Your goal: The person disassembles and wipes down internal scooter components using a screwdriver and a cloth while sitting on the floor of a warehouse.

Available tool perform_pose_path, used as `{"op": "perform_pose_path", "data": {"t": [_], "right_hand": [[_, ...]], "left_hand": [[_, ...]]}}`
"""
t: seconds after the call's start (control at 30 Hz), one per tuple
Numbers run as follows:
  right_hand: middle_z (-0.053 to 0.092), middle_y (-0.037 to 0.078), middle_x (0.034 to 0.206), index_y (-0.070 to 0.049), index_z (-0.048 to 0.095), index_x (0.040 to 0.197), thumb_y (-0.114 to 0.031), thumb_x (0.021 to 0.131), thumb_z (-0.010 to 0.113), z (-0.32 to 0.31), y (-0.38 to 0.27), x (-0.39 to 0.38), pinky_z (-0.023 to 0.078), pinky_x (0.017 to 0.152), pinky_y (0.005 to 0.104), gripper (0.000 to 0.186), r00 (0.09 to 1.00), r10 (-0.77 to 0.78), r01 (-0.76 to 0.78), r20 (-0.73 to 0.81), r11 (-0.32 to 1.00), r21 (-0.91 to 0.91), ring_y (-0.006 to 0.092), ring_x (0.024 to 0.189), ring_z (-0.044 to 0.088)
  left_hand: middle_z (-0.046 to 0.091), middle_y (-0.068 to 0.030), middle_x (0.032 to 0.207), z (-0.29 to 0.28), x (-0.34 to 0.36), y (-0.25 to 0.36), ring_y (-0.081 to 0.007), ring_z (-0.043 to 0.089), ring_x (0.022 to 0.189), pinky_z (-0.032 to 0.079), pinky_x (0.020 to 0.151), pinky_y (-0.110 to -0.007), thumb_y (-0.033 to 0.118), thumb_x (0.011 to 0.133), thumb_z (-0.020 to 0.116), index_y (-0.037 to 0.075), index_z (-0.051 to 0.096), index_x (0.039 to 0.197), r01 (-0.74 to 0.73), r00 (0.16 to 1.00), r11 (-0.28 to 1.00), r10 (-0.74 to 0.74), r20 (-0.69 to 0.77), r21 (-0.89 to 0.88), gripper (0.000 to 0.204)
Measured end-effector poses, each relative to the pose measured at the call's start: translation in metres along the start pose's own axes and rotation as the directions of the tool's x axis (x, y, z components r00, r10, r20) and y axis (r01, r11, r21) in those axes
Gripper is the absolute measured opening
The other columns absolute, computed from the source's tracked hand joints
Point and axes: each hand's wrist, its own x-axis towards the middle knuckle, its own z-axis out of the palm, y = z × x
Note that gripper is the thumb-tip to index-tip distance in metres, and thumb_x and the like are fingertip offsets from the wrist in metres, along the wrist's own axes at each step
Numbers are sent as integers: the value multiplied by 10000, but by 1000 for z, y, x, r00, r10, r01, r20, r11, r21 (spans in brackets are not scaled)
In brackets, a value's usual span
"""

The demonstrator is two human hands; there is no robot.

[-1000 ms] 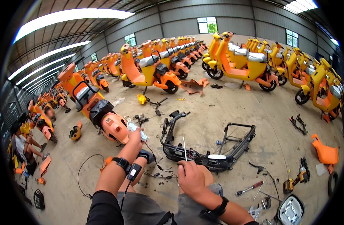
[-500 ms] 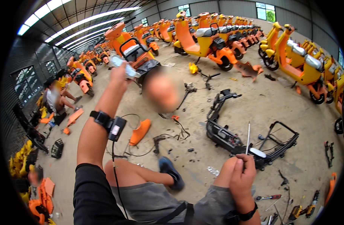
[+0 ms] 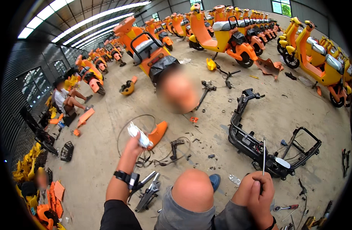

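My left hand [image 3: 134, 145] is closed around a shiny, crumpled, silvery-white bundle [image 3: 139, 135], held out above the floor near a curved orange scooter panel [image 3: 158, 135]. What the bundle is made of I cannot make out. Against my right knee, my right hand [image 3: 259, 191] grips a screwdriver [image 3: 264, 155] by its handle, which the fingers mostly cover. Its long metal shaft points up. Beyond that hand lies a bare black scooter frame [image 3: 247, 143] with an oval white piece [image 3: 282, 163] on it.
Metal fork tubes [image 3: 148, 193], a cable loop and small parts lie left of my knees. A ratchet [image 3: 286, 207] and power tools are at lower right. An orange scooter [image 3: 145, 50] stands ahead, with rows behind. A person [image 3: 66, 97] sits at far left.
My left hand has come down and back toward me with the silvery bundle, away from the scooter. My right hand still holds the screwdriver on the knee. The view has shifted.
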Motion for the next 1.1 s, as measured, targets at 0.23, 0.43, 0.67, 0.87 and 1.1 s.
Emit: {"op": "perform_pose_path", "data": {"t": [0.23, 0.43, 0.67, 0.87, 1.1], "right_hand": [[624, 113, 963, 25, 616, 1086, -130, 990, 533, -36, -2, -16, 461, 792, 295, 200, 996, 46, -59, -77, 983, -175, 190, 867, 569], [579, 72, 895, 4, 601, 1064, -151, 992, 533, -65, -1, -32, 425, 686, 274, 185, 992, 14, -52, -124, 950, -307, 152, 757, 510], [524, -1, 740, -4, 597, 1087, -204, 1003, 536, -113, -10, -53, 366, 563, 222, 225, 927, 122, -268, -355, 877, -398, 86, 623, 438], [508, 9, 729, -2, 601, 1079, -182, 1001, 534, -108, -54, -23, 372, 553, 228, 207, 908, 261, -376, -328, 854, -359, 93, 615, 437], [583, 51, 774, -6, 632, 1027, -129, 980, 545, -80, -52, 19, 430, 617, 270, 159, 951, 275, -175, 142, 857, -485, 133, 666, 511]], "left_hand": [[647, -73, 1066, -58, 57, -203, -313, 630, 951, 487, 841, -641, 308, 1008, 538, 135, 528, 1218, 358, 923, 933, -348, -163, 33, 272], [654, -73, 1071, -79, 67, -277, -284, 655, 917, 528, 702, -590, 273, 941, 655, 126, 538, 1239, 410, 878, 758, -178, -443, 507, 352], [634, -179, 1112, -121, 57, -311, -281, 639, 974, 534, 824, -387, 137, 776, 821, -31, 487, 1273, 116, 878, 861, 145, -456, 496, 622], [581, -295, 1265, -112, 36, -302, -432, 587, 1154, 473, 961, -438, 355, 744, 826, -8, 370, 1395, 208, 861, 624, 248, -444, 753, 873], [646, -257, 1172, -116, 44, -265, -372, 631, 1108, 499, 936, -418, 480, 770, 776, -18, 509, 1298, 233, 931, 422, 165, -326, 876, 773]]}}
